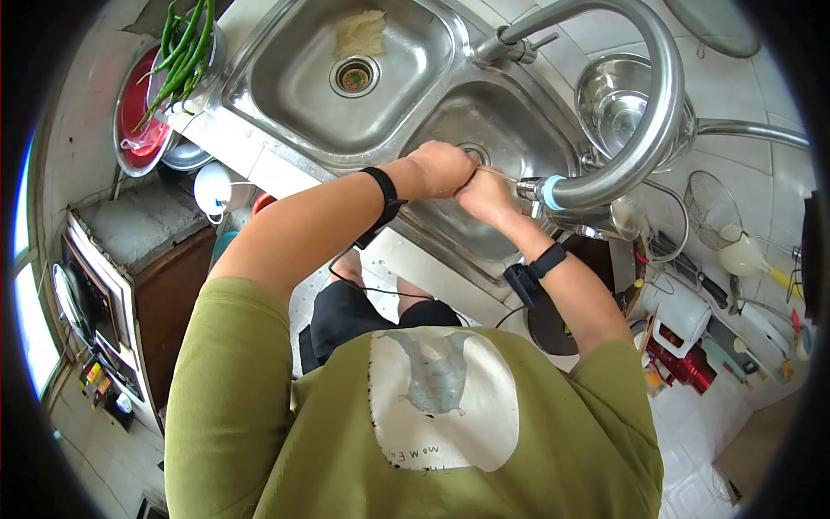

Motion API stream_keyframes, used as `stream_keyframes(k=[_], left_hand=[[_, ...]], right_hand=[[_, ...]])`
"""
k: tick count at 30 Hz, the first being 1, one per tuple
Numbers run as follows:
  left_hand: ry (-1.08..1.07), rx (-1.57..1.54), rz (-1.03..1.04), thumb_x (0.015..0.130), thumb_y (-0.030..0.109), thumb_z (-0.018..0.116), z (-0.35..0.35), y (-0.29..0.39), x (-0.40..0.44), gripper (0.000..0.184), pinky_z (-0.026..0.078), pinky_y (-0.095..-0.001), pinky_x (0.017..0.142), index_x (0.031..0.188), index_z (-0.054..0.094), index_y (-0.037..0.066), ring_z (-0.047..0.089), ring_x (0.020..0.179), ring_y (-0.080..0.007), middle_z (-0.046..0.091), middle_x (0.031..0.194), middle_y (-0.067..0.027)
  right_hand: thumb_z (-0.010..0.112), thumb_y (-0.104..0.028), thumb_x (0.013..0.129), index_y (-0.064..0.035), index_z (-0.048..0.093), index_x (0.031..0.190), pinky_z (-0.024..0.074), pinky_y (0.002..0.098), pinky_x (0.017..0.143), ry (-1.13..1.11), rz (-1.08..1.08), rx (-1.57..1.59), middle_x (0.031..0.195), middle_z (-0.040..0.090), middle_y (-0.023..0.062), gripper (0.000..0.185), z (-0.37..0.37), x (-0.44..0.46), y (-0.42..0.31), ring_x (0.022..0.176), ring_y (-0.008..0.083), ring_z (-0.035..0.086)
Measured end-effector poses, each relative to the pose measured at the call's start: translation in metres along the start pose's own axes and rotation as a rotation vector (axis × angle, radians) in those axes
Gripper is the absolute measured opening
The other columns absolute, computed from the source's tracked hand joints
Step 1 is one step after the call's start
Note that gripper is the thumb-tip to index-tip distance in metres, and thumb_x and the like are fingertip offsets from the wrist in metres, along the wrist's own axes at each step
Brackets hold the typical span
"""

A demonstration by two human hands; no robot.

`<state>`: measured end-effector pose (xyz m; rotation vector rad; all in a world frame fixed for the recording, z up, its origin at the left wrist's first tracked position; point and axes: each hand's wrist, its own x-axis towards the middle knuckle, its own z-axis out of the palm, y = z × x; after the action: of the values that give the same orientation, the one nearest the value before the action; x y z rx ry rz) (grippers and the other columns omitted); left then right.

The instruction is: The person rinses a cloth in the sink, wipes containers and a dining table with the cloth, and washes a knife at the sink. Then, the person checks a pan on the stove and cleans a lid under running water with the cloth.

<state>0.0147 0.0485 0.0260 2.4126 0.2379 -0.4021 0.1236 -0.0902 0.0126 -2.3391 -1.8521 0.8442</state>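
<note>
My left hand [443,168] and my right hand [488,197] meet over the right basin [543,143] of a steel double sink. Both are closed, with curled fingers pressed together where they touch. Whatever lies between them, if anything, is hidden. A thin stream of water runs from the tip of the curved steel faucet [661,112] onto the fingers, and my right hand looks wet. The drain of this basin is partly covered by my hands. A black band sits on each wrist, with a cable attached.
In the left basin [285,82] lie a yellowish cloth [359,35] and a drain strainer [354,80]. Long green peppers [186,56] rest in a bowl at the upper left. Steel bowls [618,99] stand right of the faucet. Knives [692,268] and a wire strainer [714,203] are further right.
</note>
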Motion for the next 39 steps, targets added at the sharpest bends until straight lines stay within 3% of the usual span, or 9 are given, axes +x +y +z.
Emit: stream_keyframes(k=[3,4,8,19,21,26,29,35,39], left_hand=[[-0.009,0.122,0.212,0.088,0.02,0.072,0.01,-0.007,-0.006,0.03,0.06,-0.0518,0.071,0.112,0.064,0.005,0.076,0.083,-0.04,0.076,0.083,-0.018],[-0.012,0.121,0.215,0.088,0.02,0.072,0.013,-0.009,-0.009,0.03,0.06,-0.0518,0.071,0.112,0.064,0.005,0.076,0.083,-0.04,0.076,0.083,-0.018],[-0.05,0.214,0.353,0.089,0.026,0.069,0.01,-0.011,-0.016,0.029,0.06,-0.0511,0.065,0.111,0.065,0.007,0.076,0.075,-0.0387,0.074,0.078,-0.015],[0.188,0.006,0.508,0.084,0.023,0.074,0.018,-0.016,-0.033,0.027,0.058,-0.052,0.068,0.106,0.063,0.011,0.074,0.078,-0.042,0.072,0.076,-0.0162],[0.257,-0.272,0.164,0.082,0.011,0.076,0.015,-0.008,-0.046,0.033,0.055,-0.0534,0.07,0.11,0.06,0.008,0.072,0.083,-0.0451,0.074,0.086,-0.0167],[-0.021,-0.963,-0.032,0.099,0.039,0.078,0.03,-0.012,-0.083,0.06,0.051,-0.0366,0.099,0.146,0.059,0.007,0.067,0.11,-0.0215,0.074,0.116,-0.0138],[0.101,-1.293,-0.134,0.101,0.035,0.075,0.029,-0.012,-0.111,0.048,0.051,-0.0364,0.1,0.137,0.066,0.003,0.068,0.106,-0.0211,0.075,0.111,-0.01],[0.769,-1.078,-0.222,0.101,0.02,0.07,-0.016,-0.048,-0.191,0.029,0.053,-0.0348,0.097,0.122,0.072,0.001,0.067,0.107,-0.0196,0.071,0.116,-0.0085],[0.999,0.043,-0.315,0.095,0.021,0.069,-0.077,-0.097,-0.258,0.037,0.044,-0.0476,0.114,0.128,0.071,0.005,0.058,0.132,-0.0371,0.065,0.139,-0.0165]], right_hand=[[0.078,-0.016,0.079,0.0046,0.074,0.093,0.0563,0.0428,0.076,0.008,0.385,0.751,0.08,0.076,0.0131,0.025,0.018,-0.019,-0.019,0.082,0.0301,0.073],[0.076,-0.011,0.081,0.0027,0.07,0.084,0.048,0.0352,0.058,-0.013,0.425,0.832,0.069,0.064,-0.0001,0.015,0.027,-0.022,-0.021,0.063,0.0164,0.059],[0.072,-0.006,0.087,-0.0104,0.055,0.071,0.0184,0.0251,0.043,-0.275,0.708,1.506,0.058,0.04,-0.0079,0.023,0.019,-0.039,-0.046,0.043,0.0027,0.029],[0.066,-0.023,0.103,-0.0095,0.06,0.1,0.0371,0.021,0.05,-0.31,0.57,2.242,0.081,0.058,-0.0012,0.015,-0.005,-0.071,-0.053,0.048,0.0035,0.041],[0.073,-0.038,0.101,-0.009,0.063,0.124,0.0478,0.0217,0.064,-0.139,0.612,1.976,0.1,0.068,0.0017,0.038,-0.012,-0.075,-0.041,0.067,0.0064,0.059],[0.076,-0.016,0.094,-0.0045,0.061,0.136,0.0516,0.0259,0.088,0.092,0.386,1.465,0.119,0.068,0.0029,0.046,-0.01,-0.077,-0.023,0.103,0.0112,0.066],[0.074,-0.001,0.089,-0.003,0.061,0.138,0.0505,0.0267,0.093,0.121,0.422,1.447,0.121,0.068,0.0029,0.05,-0.009,-0.07,-0.048,0.106,0.0105,0.063],[0.071,-0.008,0.099,-0.0035,0.063,0.139,0.0516,0.0247,0.082,0.095,0.17,1.143,0.111,0.07,0.0047,0.041,0.008,-0.03,-0.093,0.089,0.0073,0.062],[0.069,-0.009,0.1,-0.0024,0.063,0.138,0.0532,0.0253,0.078,0.057,0.19,1.177,0.11,0.071,0.0072,0.039,-0.01,-0.01,-0.119,0.085,0.0102,0.065]])
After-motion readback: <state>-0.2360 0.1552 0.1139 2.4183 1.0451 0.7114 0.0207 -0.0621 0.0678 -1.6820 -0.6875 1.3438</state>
